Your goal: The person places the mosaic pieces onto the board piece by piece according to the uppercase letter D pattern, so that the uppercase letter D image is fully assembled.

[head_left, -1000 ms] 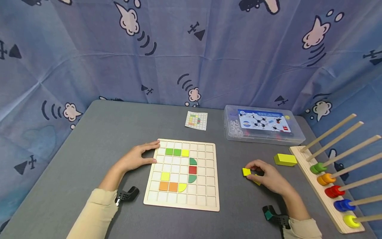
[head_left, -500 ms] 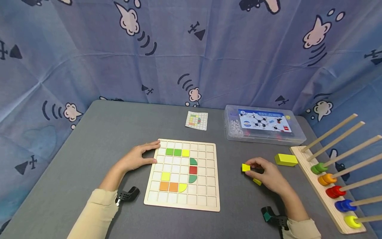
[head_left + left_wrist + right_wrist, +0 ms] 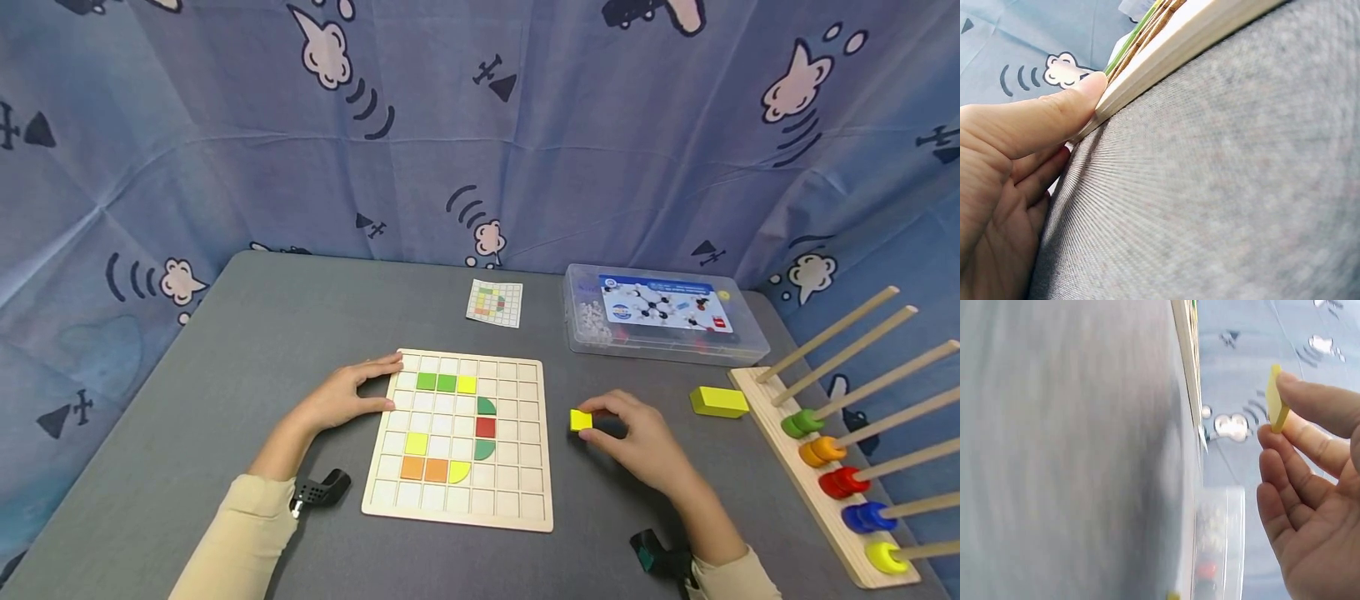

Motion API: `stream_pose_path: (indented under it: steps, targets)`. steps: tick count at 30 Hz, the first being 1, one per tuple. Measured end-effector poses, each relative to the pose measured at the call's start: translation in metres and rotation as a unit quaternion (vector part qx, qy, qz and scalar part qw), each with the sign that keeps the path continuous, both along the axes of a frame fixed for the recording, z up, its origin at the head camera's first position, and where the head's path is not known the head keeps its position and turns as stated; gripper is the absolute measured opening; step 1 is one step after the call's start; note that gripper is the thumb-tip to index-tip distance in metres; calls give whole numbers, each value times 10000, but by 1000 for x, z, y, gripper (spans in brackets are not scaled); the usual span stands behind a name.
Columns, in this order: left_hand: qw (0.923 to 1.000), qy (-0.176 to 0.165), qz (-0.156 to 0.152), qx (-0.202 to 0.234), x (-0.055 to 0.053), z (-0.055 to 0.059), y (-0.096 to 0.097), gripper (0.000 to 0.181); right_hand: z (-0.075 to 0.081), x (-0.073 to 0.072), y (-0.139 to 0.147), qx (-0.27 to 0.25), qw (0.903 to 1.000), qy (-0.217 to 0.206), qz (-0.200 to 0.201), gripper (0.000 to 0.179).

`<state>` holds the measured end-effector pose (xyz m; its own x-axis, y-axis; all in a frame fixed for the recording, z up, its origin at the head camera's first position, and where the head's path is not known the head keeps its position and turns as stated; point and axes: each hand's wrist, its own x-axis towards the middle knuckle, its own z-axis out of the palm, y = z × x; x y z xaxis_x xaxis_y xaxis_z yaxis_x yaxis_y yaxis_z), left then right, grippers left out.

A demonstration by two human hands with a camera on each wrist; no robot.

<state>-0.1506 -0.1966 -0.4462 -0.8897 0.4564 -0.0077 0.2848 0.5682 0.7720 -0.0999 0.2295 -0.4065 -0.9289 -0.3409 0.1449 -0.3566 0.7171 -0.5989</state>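
My right hand [image 3: 633,442] pinches a small yellow square tile [image 3: 581,420] between thumb and fingers, just right of the wooden grid board [image 3: 525,483]. In the right wrist view the tile [image 3: 1274,403] stands on edge at the thumb tip, the other fingers loosely bent beneath. My left hand [image 3: 345,398] rests at the board's left edge, thumb and fingertips spread along it. Through the left wrist camera, the thumb [image 3: 1088,94] touches the board's side. On the board lie green, yellow and orange squares, a red square [image 3: 485,427], and rounded green and yellow pieces.
Behind the board lies a pattern card [image 3: 510,304]. A clear plastic box [image 3: 675,348] stands at the back right. A yellow block [image 3: 718,402] sits before a wooden peg rack [image 3: 795,467] with coloured rings at the right edge. A patterned curtain [image 3: 420,125] hangs behind.
My right hand has moved left toward the board, carrying the yellow tile. A second yellow piece, seen under that hand earlier, is hidden in the head view now. My left hand stayed put.
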Motion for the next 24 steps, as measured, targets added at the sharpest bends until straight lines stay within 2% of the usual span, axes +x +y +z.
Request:
stream_pose_path:
  steps: [8, 19, 24]
  targets:
    - [10000, -17, -50, 73, -1, 0, 0, 63, 7, 3, -39, -31, 9993, 67, 375, 26]
    - [10000, 20, -49, 39, -1, -1, -1, 64, 19, -3, -99, -62, 9967, -25, 812, 24]
    - [10000, 19, -23, 7, -1, -1, -1, 64, 19, -8, -123, -69, 9951, -71, 982, 24]
